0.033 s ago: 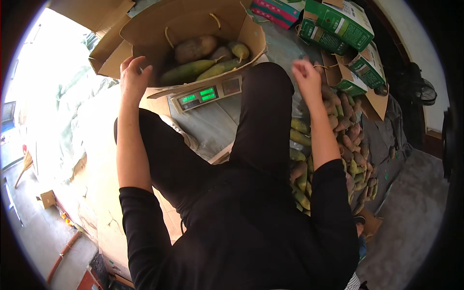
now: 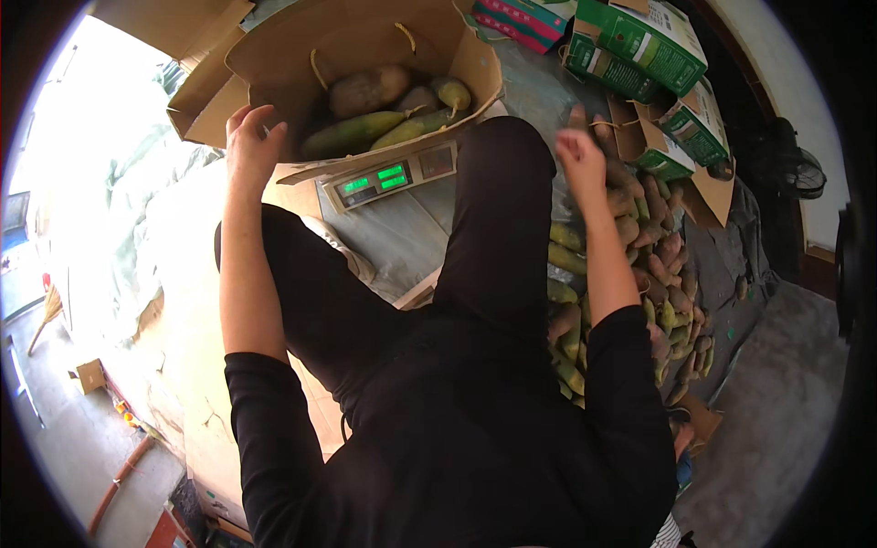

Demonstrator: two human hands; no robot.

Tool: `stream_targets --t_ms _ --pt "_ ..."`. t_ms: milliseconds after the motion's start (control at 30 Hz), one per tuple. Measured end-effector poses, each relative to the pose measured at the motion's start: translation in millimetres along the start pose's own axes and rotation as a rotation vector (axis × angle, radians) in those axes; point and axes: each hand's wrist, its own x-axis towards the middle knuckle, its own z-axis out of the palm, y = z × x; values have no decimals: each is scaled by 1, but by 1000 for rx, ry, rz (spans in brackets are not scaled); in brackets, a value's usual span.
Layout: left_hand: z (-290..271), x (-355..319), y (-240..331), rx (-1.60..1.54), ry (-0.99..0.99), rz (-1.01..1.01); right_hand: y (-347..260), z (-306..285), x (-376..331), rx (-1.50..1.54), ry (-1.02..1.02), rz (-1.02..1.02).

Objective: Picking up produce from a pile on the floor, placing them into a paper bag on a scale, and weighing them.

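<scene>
carton (image 2: 338, 46) open from above, cord handles (image 2: 407, 35) jutting inside, right knee (image 2: 507, 155) between carton and vegetable pile (image 2: 650, 236)

Beside the left hand (image 2: 254, 144), the large open brown cardboard box (image 2: 361, 36) looks matt. Past the right hand (image 2: 582, 163), the green-and-white boxes (image 2: 639, 50) are smooth printed card; left of it, greyish translucent plastic sheeting (image 2: 528, 80) shines, wrinkled.

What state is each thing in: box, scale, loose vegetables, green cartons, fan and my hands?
Cardboard box: open, with vegetables inside.
Scale: display lit green.
Loose vegetables: heaped together.
Green cartons: piled up, at least one open.
Fan: running or not, cannot tell.
Left hand: at the box's left side, grip unclear.
Right hand: fingers curled, nothing visibly held.
</scene>
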Motion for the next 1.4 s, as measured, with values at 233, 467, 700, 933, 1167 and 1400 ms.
stream_targets --t_ms 233,467,700,933,1167,1400 --pt "-6 -3 -3 59 48 10 116 22 -147 -384 -301 358" --pt "-4 -7 3 22 30 -34 200 56 -244 99 -259 615" --pt "2 2 18 13 47 13 203 66 -244 380 -167 774" --pt "-2 -1 9 7 38 -93 173 55 -177 176 -329 717" --pt "-4 -3 14 -5 42 -67 76 -19 9 353 -227 404" --pt "-4 -1 9 -11 50 -96 -96 -25 106 20 -367 86"
